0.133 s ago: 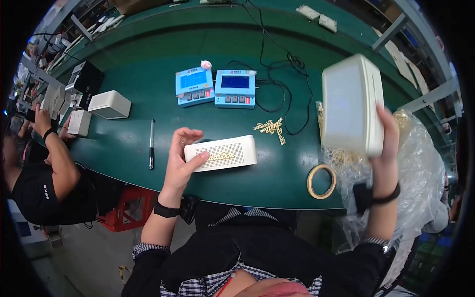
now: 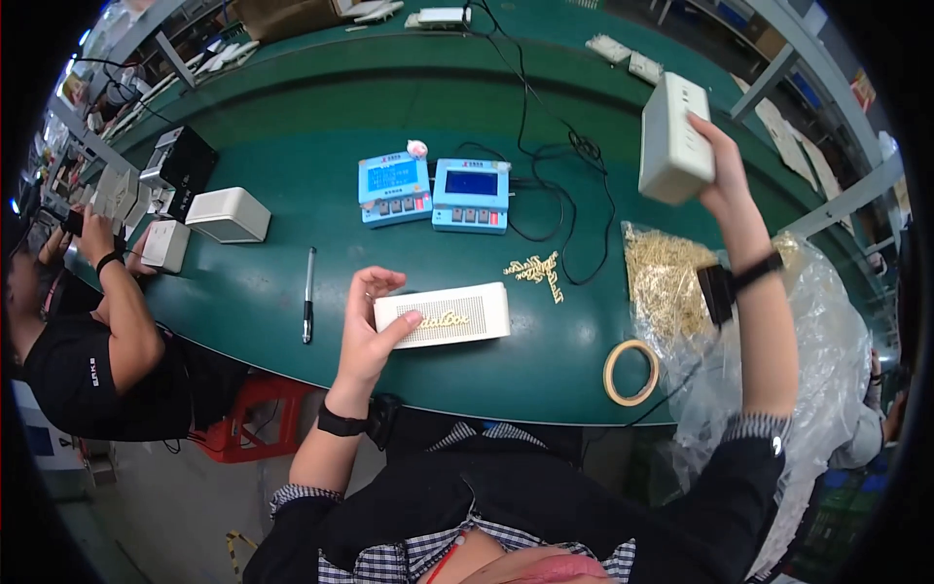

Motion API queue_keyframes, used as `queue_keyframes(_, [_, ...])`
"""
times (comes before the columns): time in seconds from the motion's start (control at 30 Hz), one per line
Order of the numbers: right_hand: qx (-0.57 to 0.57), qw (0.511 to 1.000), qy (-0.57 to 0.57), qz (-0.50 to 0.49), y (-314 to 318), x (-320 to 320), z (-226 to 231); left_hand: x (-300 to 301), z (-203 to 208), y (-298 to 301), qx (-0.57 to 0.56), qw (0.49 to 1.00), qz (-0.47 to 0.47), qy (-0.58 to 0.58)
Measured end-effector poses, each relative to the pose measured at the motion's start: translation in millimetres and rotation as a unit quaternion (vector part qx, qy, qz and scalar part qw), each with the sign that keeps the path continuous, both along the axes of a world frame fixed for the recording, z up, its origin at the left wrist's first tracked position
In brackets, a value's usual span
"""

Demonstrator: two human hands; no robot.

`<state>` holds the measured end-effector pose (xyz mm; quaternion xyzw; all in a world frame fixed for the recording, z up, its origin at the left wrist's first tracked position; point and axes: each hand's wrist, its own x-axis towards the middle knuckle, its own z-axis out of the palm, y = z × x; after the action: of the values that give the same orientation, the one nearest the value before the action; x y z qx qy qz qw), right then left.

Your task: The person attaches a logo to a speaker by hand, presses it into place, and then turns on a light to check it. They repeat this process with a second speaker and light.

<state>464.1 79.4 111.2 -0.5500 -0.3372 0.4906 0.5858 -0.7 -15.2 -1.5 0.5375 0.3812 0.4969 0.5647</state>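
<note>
Left hand (image 2: 365, 336): closed about a white perforated box (image 2: 477, 310), thumb on its front beside gold lettering (image 2: 448, 320); fingers partly hidden behind. The box is near the front edge of the green table (image 2: 550, 365). Right hand (image 2: 720, 165): gripping a second white box (image 2: 671, 141), held up at the far right; thumb contact cannot be determined.

Count, left to right: one pen (image 2: 308, 292); two blue screen units (image 2: 394, 185), side by side; one cluster of gold pieces (image 2: 535, 270), overlapping, number indeterminate; one tape roll (image 2: 611, 378); one clear bag of gold strips (image 2: 671, 273), quantity uncountable.
</note>
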Motion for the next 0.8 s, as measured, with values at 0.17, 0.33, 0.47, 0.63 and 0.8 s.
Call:
queue_keyframes(0.17, [-0.102, 0.988, -0.030, -0.113, 123.0, 31.1, -48.9, 5.0, 0.1, 1.4, -0.010, 1.000, 0.010, 0.011])
queue_keyframes(0.33, [0.059, 0.987, -0.044, -0.145, 148.8, 115.6, -133.0, 16.7, -1.5, 8.9, -0.012, 0.999, -0.030, 0.026])
queue_keyframes(0.47, [-0.027, 0.940, -0.263, -0.217, 178.2, 44.5, -137.5, -7.4, -3.3, -1.0, -0.008, 0.999, 0.008, 0.048])
queue_keyframes(0.63, [-0.147, 0.844, -0.496, -0.141, 124.6, -9.0, -58.9, -12.0, 7.5, 7.7, -0.028, 0.998, -0.026, 0.050])
queue_keyframes(0.8, [0.061, 0.819, -0.553, 0.140, -12.9, -81.9, 22.4, -1.3, 16.9, 15.3, 0.006, 0.997, -0.056, 0.053])
